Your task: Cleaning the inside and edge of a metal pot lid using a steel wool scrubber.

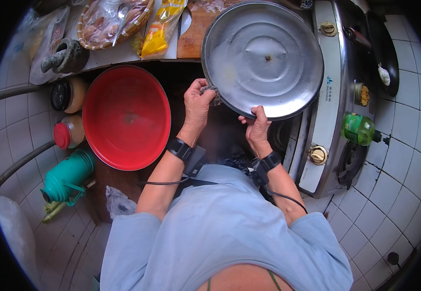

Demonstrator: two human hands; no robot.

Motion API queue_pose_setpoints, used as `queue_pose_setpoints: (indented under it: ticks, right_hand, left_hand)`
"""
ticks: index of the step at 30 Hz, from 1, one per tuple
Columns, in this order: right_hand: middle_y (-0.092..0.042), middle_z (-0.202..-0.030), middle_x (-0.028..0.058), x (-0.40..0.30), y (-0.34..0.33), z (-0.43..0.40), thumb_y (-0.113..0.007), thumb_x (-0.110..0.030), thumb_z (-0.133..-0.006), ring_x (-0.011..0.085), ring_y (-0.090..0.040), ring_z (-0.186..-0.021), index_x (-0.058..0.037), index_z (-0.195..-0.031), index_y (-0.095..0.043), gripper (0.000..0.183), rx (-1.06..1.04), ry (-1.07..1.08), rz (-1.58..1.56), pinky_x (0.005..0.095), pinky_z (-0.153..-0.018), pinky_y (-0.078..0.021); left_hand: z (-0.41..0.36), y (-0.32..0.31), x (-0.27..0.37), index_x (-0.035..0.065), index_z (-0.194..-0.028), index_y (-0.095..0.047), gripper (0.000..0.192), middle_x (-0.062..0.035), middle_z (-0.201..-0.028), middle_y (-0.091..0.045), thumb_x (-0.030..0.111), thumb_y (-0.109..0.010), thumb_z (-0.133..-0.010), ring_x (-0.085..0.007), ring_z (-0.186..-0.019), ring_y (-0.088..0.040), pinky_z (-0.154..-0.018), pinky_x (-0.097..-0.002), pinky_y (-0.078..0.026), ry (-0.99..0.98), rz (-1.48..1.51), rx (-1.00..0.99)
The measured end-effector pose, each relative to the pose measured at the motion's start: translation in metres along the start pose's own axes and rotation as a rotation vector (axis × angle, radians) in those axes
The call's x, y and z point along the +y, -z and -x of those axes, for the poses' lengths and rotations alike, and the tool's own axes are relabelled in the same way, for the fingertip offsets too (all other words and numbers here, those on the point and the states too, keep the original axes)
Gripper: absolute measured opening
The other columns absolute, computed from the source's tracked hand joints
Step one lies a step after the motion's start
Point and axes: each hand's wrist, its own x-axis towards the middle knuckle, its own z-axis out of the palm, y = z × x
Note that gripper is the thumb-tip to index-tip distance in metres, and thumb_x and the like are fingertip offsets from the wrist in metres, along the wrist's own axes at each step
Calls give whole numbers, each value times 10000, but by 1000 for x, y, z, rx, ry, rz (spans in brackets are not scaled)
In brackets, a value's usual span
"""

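A large round metal pot lid [243,80], wet and shiny with ringed ridges and a small dark spot at its centre, is tilted up before me. My right hand [258,129] grips its near rim, thumb on the face and fingers curled beneath. Pinched in my left hand [197,103] is a grey steel wool scourer [214,96], which is against or very close to the lid's left rim. A red basin [123,120], with a dull patch at its bottom, stands to the left of my left hand.
Along the back are a stone mortar [73,57], a wicker basket [94,43], a yellow packet [156,40] and a wooden board [193,40]. On the right, a gas stove [323,120] carries a wok [383,54] and a green bottle [358,129]. Jars [75,127] and a teal thermos [68,174] are left.
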Motion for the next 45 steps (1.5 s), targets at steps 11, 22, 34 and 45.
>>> queue_pose_setpoints:
  ticks: [11, 22, 34, 45]
  right_hand:
    - [-531, -658, 64, 6, 2, -3, -568, -189, -798, 179, -531, -475, -50, -762, -534, 148, 42, -153, -97, 263, -438, -401]
    - [-546, -676, 23, -6, 9, -8, -637, -228, -809, 117, -498, -449, -78, -804, -542, 178, 41, -119, -45, 228, -382, -365]
    - [-566, -704, 42, -9, 0, -2, -614, -244, -830, 113, -507, -482, -61, -887, -544, 204, 14, -108, -50, 222, -419, -368]
    - [-568, -608, 61, -8, 0, 5, -622, -310, -805, 106, -488, -461, -54, -855, -562, 268, 62, -114, 80, 216, -435, -363]
  left_hand:
    - [-26, -8, 8, 52, -855, -571, 70, 4, -757, -601, 56, -503, -871, -91, -600, -575, -503, -262, -515, 149, -9, 66]
    - [10, -25, -3, 13, -957, -510, 249, -11, -843, -565, -93, -540, -734, -71, -739, -546, -703, -197, -464, -35, -36, 31]
    - [-5, -13, -14, 25, -1012, -511, 210, -43, -902, -593, -46, -541, -817, -105, -766, -598, -705, -236, -523, 43, 76, -11]
    - [-5, -20, -16, 29, -891, -561, 67, -17, -791, -604, -9, -556, -836, -70, -688, -564, -680, -198, -477, -13, 56, 87]
